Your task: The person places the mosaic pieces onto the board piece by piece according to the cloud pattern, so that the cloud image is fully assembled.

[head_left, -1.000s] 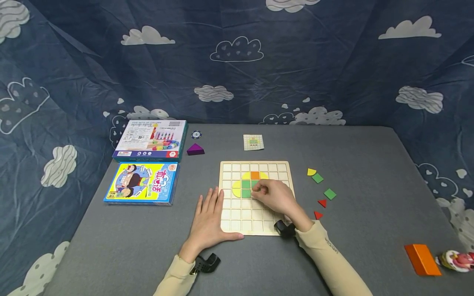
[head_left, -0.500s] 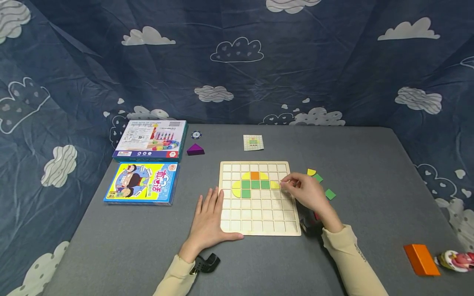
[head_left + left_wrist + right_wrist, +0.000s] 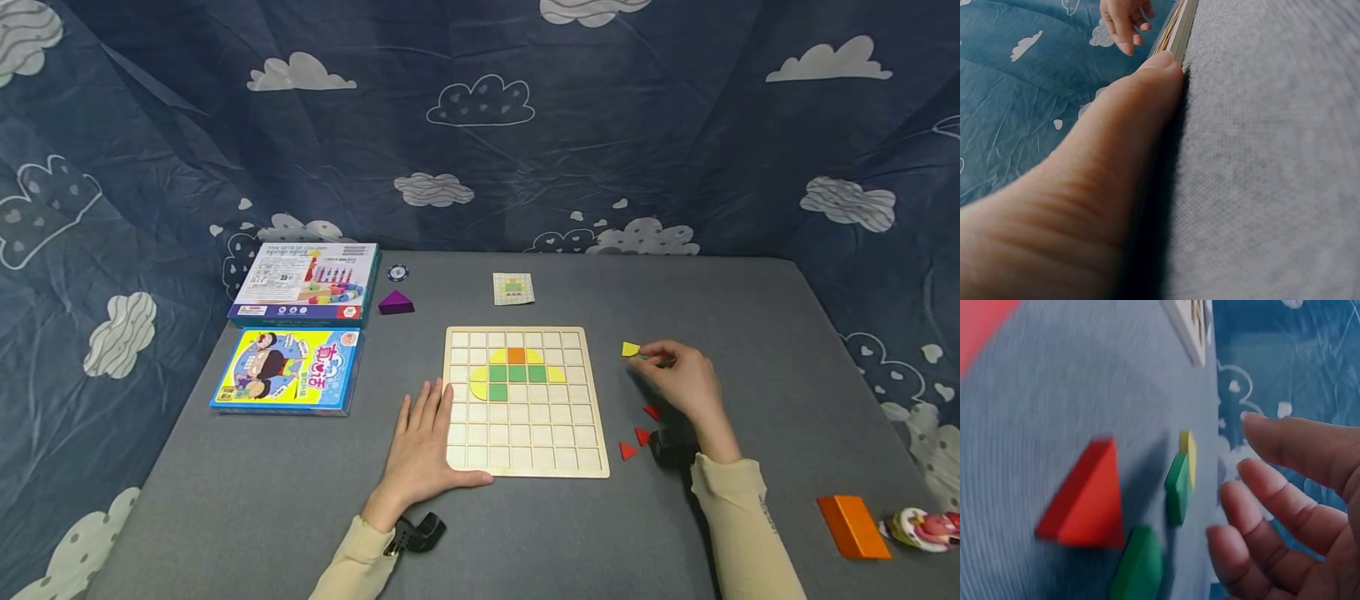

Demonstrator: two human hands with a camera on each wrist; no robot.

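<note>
Head view: left hand (image 3: 420, 446) flat, fingers straight, pressing near-left corner of grid board (image 3: 522, 400). Right hand (image 3: 678, 382) right of board, fingers loosely spread over green square (image 3: 1177, 486), gripping nothing. Yellow piece (image 3: 630, 349) just beyond.

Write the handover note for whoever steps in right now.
Left hand lies flat, steadying the wooden grid board.
Right hand is open over the loose pieces right of the board, fingertips at a green square; nothing gripped.
Done: yellow, orange and green pieces sit in the board's upper rows.
Left: yellow piece, green squares, red triangles remain on the table.
</note>
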